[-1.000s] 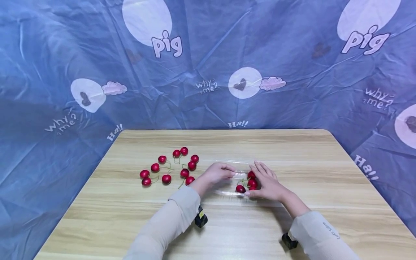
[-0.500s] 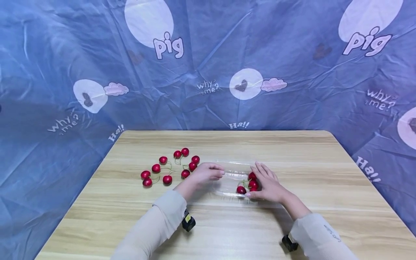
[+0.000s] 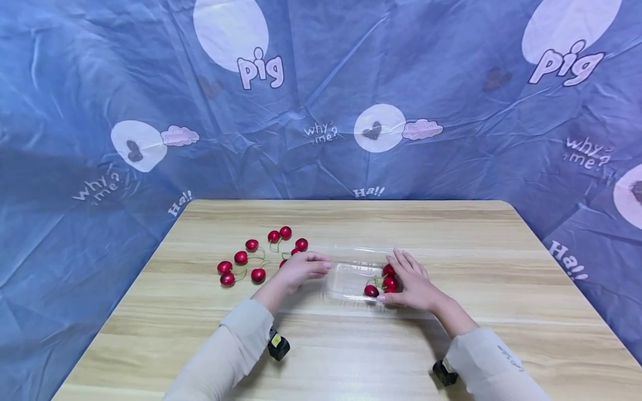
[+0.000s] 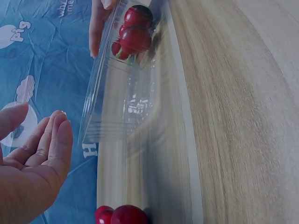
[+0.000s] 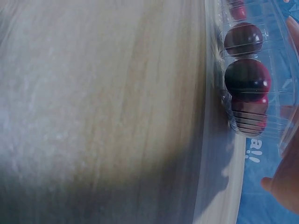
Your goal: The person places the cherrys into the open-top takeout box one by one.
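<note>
A clear plastic container (image 3: pixel 346 281) stands on the table, with several red cherries (image 3: pixel 371 291) with green stems at its right end. My right hand (image 3: pixel 413 287) holds that end, thumb at the near rim and fingers spread over the far rim. Through the container's wall, the right wrist view shows a few cherries (image 5: pixel 247 79). My left hand (image 3: pixel 301 271) hovers just left of the container, fingers loosely bent with nothing in them. Its palm (image 4: pixel 28 186) faces the camera in the left wrist view. Loose cherries (image 3: pixel 258 275) lie to its left; a few are partly hidden behind it.
The wooden table (image 3: pixel 150 328) carries the spread of cherries on its left half. Behind it hangs a blue printed cloth (image 3: pixel 301 161). A small black device (image 3: pixel 278 345) sits at the left cuff, another black device (image 3: pixel 444 372) at the right one.
My left hand has drawn back leftward from over the container and now partly covers some loose cherries. The right hand and the container have stayed in place.
</note>
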Available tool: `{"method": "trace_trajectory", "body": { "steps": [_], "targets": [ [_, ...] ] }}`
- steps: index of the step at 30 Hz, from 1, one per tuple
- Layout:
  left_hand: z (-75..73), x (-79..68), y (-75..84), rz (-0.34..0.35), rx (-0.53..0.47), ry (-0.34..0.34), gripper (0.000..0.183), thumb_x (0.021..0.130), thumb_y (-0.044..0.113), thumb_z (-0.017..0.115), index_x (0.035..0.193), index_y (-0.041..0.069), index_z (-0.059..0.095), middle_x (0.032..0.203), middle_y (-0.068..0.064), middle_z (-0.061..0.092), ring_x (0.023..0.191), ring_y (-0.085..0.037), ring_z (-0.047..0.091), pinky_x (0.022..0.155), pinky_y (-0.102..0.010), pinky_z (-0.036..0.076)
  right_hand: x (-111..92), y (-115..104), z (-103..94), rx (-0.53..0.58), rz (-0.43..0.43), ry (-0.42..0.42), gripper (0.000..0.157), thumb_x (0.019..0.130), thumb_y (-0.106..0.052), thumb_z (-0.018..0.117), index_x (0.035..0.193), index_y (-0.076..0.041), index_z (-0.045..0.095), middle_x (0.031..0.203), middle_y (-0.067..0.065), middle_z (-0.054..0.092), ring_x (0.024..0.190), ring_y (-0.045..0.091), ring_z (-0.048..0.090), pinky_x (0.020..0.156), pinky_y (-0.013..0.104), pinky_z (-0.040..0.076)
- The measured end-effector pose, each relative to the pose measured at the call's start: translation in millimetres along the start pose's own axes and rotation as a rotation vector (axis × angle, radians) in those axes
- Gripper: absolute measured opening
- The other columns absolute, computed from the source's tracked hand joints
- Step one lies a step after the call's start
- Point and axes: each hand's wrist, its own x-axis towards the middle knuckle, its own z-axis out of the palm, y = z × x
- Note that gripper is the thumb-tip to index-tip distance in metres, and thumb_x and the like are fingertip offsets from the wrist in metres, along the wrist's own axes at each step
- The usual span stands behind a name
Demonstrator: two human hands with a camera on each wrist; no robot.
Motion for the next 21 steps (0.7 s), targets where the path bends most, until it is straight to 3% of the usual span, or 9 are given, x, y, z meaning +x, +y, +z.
{"method": "trace_trajectory", "body": {
  "steps": [8,15,21],
  "targets": [
    [-16.5,-7.9,-6.5,-0.019,0.012,0.031,0.036,0.082,0.011,0.057,0.111,-0.01,0.05,0.109,-0.024,0.053,0.101,-0.035,0.05,0.084,-0.031,0.045,1,0,1.2,0.002,-0.013,0.004,0.101,0.063,-0.058,0.063,0.135,0.0,0.022,0.14,0.022,0.01,0.126,0.037,0.003,0.097,0.058,0.003],
    [-30.8,-14.2,-12.9,-0.057,0.017,0.121,0.034,0.082,0.012,0.057,0.109,-0.007,0.052,0.101,-0.015,0.059,0.099,-0.031,0.052,0.084,-0.032,0.045,1,2,2.1,-0.001,-0.004,0.004,0.101,0.063,-0.059,0.063,0.135,-0.001,0.021,0.14,0.022,0.01,0.126,0.037,0.003,0.097,0.058,0.003],
    [-41.3,-20.6,-16.4,-0.043,0.006,0.161,0.032,0.082,0.009,0.057,0.108,-0.009,0.051,0.102,-0.018,0.057,0.098,-0.03,0.053,0.085,-0.032,0.045,1,3,1.9,-0.007,-0.003,0.006,0.102,0.063,-0.059,0.062,0.135,0.0,0.021,0.14,0.022,0.01,0.126,0.037,0.003,0.097,0.058,0.003]
  ]
}}
